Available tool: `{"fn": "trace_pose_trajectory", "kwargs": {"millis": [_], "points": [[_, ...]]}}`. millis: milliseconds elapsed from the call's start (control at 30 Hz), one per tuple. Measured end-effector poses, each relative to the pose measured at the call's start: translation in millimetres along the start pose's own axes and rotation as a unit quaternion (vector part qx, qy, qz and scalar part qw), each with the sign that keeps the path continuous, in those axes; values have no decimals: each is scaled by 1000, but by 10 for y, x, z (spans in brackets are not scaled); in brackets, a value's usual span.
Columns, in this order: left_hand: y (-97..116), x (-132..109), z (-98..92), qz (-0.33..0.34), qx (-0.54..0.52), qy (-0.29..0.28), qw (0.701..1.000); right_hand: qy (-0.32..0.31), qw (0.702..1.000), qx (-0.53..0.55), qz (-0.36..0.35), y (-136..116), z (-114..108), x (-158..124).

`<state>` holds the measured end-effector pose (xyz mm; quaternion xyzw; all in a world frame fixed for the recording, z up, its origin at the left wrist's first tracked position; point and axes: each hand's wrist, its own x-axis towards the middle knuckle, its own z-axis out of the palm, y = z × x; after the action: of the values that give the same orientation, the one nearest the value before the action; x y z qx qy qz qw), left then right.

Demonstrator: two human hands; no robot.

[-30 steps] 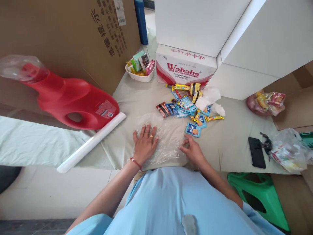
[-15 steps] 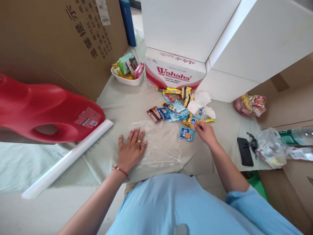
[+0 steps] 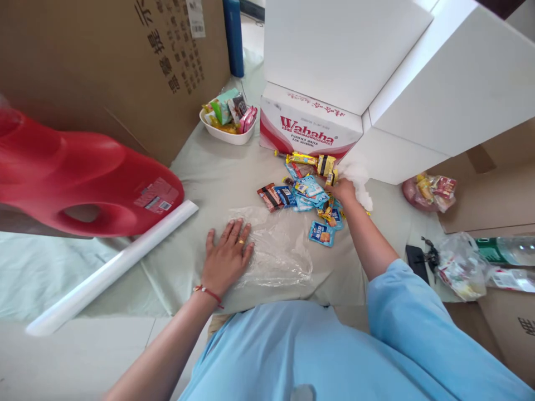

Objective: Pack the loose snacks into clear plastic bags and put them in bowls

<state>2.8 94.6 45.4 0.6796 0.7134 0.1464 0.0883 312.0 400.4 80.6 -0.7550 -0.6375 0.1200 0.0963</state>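
My left hand [image 3: 228,253] lies flat with fingers spread on the cloth-covered table, at the left edge of a clear plastic bag [image 3: 280,245]. The bag is spread out and wrinkled. At the right of a heap of small snack packets [image 3: 309,189], my right hand [image 3: 345,191] has its fingers curled down among the wrappers. What lies between its fingertips is hidden. A yellow packet [image 3: 331,177] is right by those fingers. One blue biscuit packet [image 3: 321,234] lies apart, nearer to me. White crumpled tissue [image 3: 358,177] sits behind my right hand.
A white basket [image 3: 228,136] of snacks stands at the back left, beside a Wahaha carton [image 3: 309,125]. On the left are a red jug [image 3: 96,184] and a white roll [image 3: 117,267]. To the right lie a phone [image 3: 416,262], keys [image 3: 430,253] and a plastic bag of items [image 3: 462,267].
My right hand has moved away from me, from near the lone blue packet to the right side of the heap. My left hand stays flat on the table. The view has shifted slightly.
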Motion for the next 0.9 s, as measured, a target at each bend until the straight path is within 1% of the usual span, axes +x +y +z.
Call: {"fn": "trace_pose_trajectory", "kwargs": {"millis": [67, 167, 233, 333, 400, 467, 500, 533, 567, 600, 667, 700, 733, 767, 833, 900], "points": [[-2, 2, -1, 0, -8, 2, 1000, 13, 1000, 12, 9, 71, 17, 5], [-3, 3, -4, 0, -13, 3, 1000, 48, 998, 5, -37, 81, 55, -26], [-1, 3, -7, -1, -17, 4, 1000, 59, 996, 2, -61, 61, 78, -37], [1, 0, -14, -4, -24, 2, 1000, 88, 994, 45, -53, 67, 55, -17], [-1, -1, -17, -3, -26, 0, 1000, 137, 986, 94, -28, 105, -21, 7], [-7, -1, -15, -1, -24, 1, 1000, 205, 971, 126, -8, 138, -134, 25], [-11, -1, -13, -1, -22, 2, 1000, 238, 962, 134, -4, 137, -194, 30], [-14, 0, -11, -1, -20, 2, 1000, 258, 956, 141, -6, 118, -248, 33], [-17, 1, -9, 0, -18, 3, 1000, 260, 954, 148, -11, 77, -291, 36], [-20, 2, -7, 1, -17, 4, 1000, 239, 958, 157, -15, 14, -318, 41], [-24, 3, -2, 3, -16, 7, 1000, 159, 974, 160, -10, -166, -315, 64], [-25, 3, 1, 3, -15, 9, 1000, 120, 982, 148, 3, -273, -286, 83], [-27, 1, 5, 5, -13, 12, 1000, 94, 987, 127, 19, -382, -241, 106], [-30, 0, 9, 7, -9, 13, 1000, 82, 991, 101, 35, -486, -186, 129], [-36, -4, 19, 12, -1, 16, 1000, 80, 994, 49, 58, -659, -63, 167], [-43, -7, 27, 16, 4, 17, 1000, 82, 995, 7, 58, -762, 43, 182]]}}
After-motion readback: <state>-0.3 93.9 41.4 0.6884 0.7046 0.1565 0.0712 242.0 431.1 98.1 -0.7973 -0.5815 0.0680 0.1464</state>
